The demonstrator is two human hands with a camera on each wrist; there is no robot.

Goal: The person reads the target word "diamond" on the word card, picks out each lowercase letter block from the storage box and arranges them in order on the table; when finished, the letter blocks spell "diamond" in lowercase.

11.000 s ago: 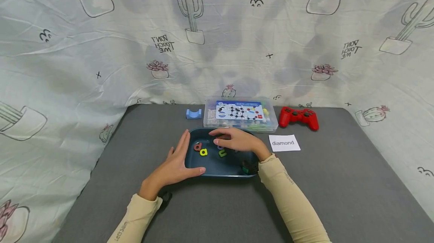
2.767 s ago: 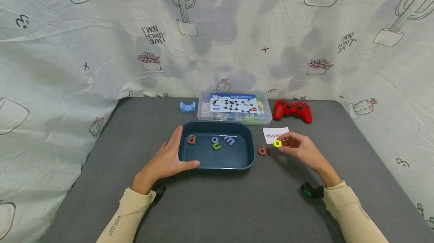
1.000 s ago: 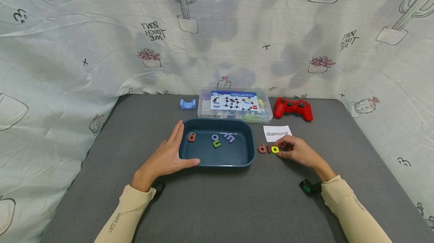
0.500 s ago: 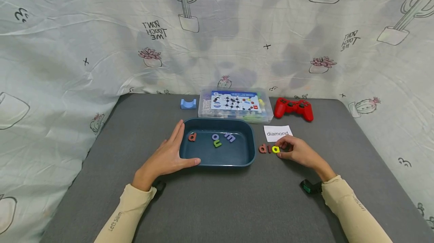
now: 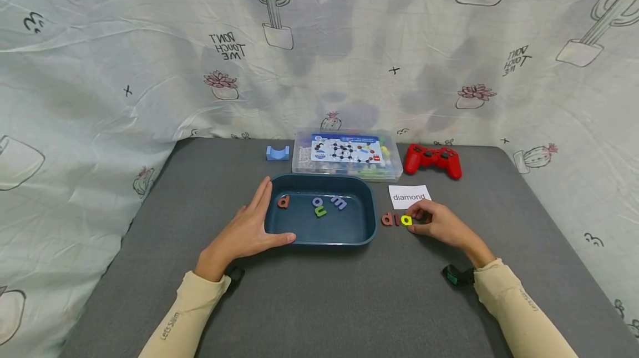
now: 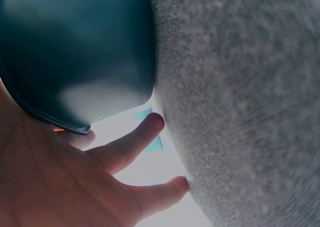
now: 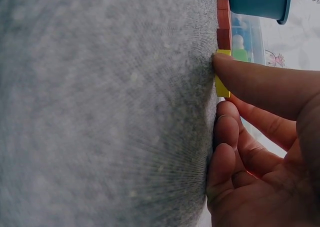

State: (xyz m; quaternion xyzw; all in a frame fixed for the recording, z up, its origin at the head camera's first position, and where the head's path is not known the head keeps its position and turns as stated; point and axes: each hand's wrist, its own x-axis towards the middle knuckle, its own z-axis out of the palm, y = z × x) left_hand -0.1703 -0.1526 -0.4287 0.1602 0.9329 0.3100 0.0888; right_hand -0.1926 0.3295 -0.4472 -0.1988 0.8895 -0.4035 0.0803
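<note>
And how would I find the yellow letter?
On the grey table, look right of the dark blue tray for a white card printed "diamond". Nearer the person than the card lies a row of three letters. The yellow letter is at the right end, pinched by the right hand; the d and narrow letter beside it are reddish-brown.

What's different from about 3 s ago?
The yellow letter a came down and slightly left, from the air to the table, beside the reddish i. The right hand still pinches it; nothing was let go. Unchanged: left hand on the dark blue tray, four letters in it, reddish d left of the i, red game controller.
</note>
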